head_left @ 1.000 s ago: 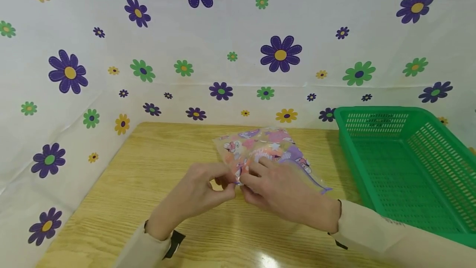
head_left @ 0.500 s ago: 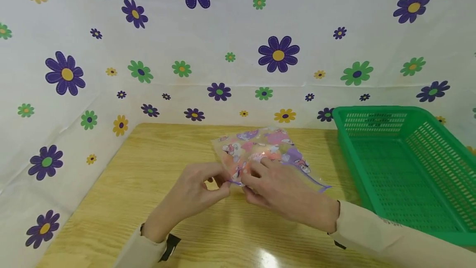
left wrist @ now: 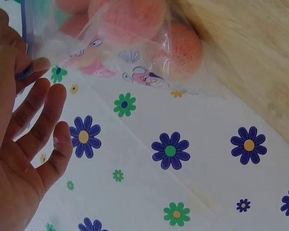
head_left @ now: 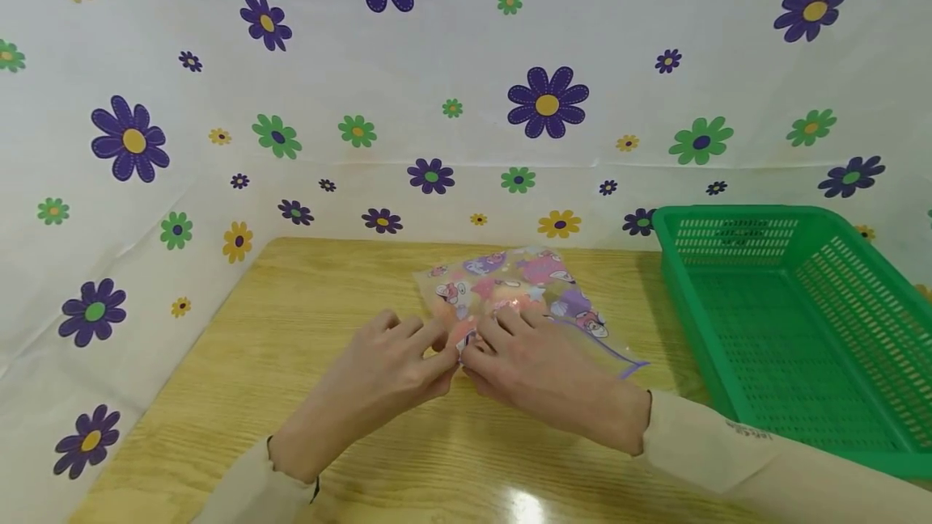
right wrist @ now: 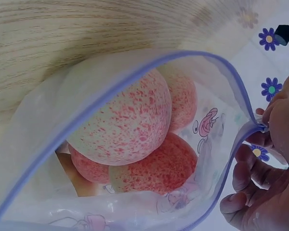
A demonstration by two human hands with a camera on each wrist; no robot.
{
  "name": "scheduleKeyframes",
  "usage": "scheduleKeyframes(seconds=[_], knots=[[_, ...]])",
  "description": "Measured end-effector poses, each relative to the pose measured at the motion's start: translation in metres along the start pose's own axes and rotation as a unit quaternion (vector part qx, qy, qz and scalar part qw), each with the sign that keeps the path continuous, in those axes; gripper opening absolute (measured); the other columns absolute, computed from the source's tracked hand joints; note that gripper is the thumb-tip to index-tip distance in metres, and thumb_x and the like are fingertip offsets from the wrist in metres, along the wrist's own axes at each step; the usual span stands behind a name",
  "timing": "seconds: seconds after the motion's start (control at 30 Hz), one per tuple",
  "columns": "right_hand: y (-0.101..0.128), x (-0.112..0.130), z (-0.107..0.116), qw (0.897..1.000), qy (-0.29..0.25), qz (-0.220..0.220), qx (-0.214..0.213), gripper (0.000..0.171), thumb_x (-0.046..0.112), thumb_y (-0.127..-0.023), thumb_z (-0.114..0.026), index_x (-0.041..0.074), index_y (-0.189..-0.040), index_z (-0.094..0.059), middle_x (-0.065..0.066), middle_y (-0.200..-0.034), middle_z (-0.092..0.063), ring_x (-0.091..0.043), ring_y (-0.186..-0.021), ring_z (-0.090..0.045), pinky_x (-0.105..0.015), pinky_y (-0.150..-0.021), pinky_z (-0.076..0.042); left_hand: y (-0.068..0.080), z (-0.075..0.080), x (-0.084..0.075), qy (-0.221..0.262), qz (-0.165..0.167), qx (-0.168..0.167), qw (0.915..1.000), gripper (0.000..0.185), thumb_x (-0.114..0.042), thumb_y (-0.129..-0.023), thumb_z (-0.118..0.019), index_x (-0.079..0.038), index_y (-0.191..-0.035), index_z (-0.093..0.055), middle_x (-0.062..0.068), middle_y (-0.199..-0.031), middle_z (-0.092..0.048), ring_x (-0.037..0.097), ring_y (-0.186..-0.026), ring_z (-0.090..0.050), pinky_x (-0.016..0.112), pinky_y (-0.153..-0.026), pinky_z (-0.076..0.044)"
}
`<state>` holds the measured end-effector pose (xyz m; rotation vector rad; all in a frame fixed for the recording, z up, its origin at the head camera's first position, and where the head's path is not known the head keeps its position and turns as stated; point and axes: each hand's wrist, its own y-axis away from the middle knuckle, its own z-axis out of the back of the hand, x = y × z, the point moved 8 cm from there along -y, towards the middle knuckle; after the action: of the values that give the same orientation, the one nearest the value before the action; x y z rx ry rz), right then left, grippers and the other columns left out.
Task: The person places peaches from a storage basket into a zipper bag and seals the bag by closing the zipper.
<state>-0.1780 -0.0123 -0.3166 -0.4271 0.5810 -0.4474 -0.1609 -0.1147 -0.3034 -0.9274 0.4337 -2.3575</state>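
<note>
A clear printed zip bag [head_left: 502, 281] with a purple zip strip [head_left: 615, 356] lies on the table, holding several round pink-speckled fruits [right wrist: 123, 122] that look like peaches. My left hand [head_left: 379, 374] pinches the strip at the bag's left end; in the left wrist view its other fingers [left wrist: 53, 115] spread loosely below the bag. Right beside it, my right hand [head_left: 546, 374] pinches the same strip between thumb and fingers. The right wrist view looks into the bag's mouth, which gapes around the fruits, with the pinched strip at its right end.
A green plastic basket [head_left: 702, 346] with slotted walls stands on the right of the wooden table [head_left: 313, 289]. Behind and to the left hangs a white flower-print sheet [head_left: 306, 71].
My left hand has turned over and come in against the right hand, closing the gap between them. My right hand stays at nearly the same spot on the strip, and the bag hardly moves.
</note>
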Motion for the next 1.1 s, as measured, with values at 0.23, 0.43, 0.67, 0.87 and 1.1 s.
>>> scheduleKeyframes(seconds=[0.23,0.43,0.67,0.87,1.1], knots=[[0.002,0.001,0.000,1.000,-0.009,0.003,-0.020,0.022,0.034,-0.092,-0.069,0.018,-0.085,-0.055,0.002,-0.084,-0.053,-0.017,-0.075,-0.047,-0.027,-0.067,-0.038,0.006,-0.005,-0.003,0.000,-0.012,0.007,0.9999,0.025,-0.029,-0.089,-0.071,-0.017,-0.112,-0.068,-0.003,-0.096,-0.060,0.011,-0.059,-0.048,0.025,-0.058,-0.042],[0.004,0.001,-0.002,1.000,-0.001,0.003,0.009,0.026,0.039,-0.093,-0.069,0.020,-0.085,-0.054,0.002,-0.085,-0.052,-0.018,-0.076,-0.045,-0.030,-0.070,-0.036,0.014,-0.006,0.001,0.012,-0.010,0.003,0.9999,0.014,-0.023,-0.100,-0.053,-0.018,-0.104,-0.065,-0.003,-0.092,-0.056,0.012,-0.063,-0.050,0.027,-0.059,-0.046],[0.005,0.003,-0.012,0.998,0.018,-0.002,0.054,0.025,0.047,-0.099,-0.062,0.022,-0.096,-0.060,0.004,-0.088,-0.057,-0.018,-0.078,-0.051,-0.032,-0.073,-0.044,0.016,-0.013,0.005,0.023,0.012,0.000,0.9997,0.038,-0.025,-0.108,-0.028,-0.018,-0.097,-0.064,-0.003,-0.089,-0.061,0.013,-0.063,-0.054,0.029,-0.058,-0.046],[0.002,0.004,-0.021,0.997,0.029,-0.014,0.063,0.030,0.053,-0.098,-0.062,0.023,-0.097,-0.061,0.006,-0.086,-0.059,-0.017,-0.078,-0.055,-0.031,-0.068,-0.041,0.016,-0.024,0.005,0.038,0.026,0.035,0.9983,0.025,-0.038,-0.105,-0.051,-0.021,-0.109,-0.069,-0.004,-0.095,-0.064,0.014,-0.066,-0.060,0.032,-0.060,-0.052],[0.004,0.002,-0.022,0.998,0.025,-0.016,0.053,0.024,0.051,-0.098,-0.063,0.027,-0.094,-0.061,0.006,-0.088,-0.058,-0.016,-0.079,-0.054,-0.030,-0.069,-0.041,0.019,-0.028,0.003,0.065,0.034,0.052,0.9960,0.030,-0.033,-0.088,-0.081,-0.025,-0.111,-0.063,-0.004,-0.104,-0.064,0.014,-0.073,-0.064,0.032,-0.065,-0.055]])
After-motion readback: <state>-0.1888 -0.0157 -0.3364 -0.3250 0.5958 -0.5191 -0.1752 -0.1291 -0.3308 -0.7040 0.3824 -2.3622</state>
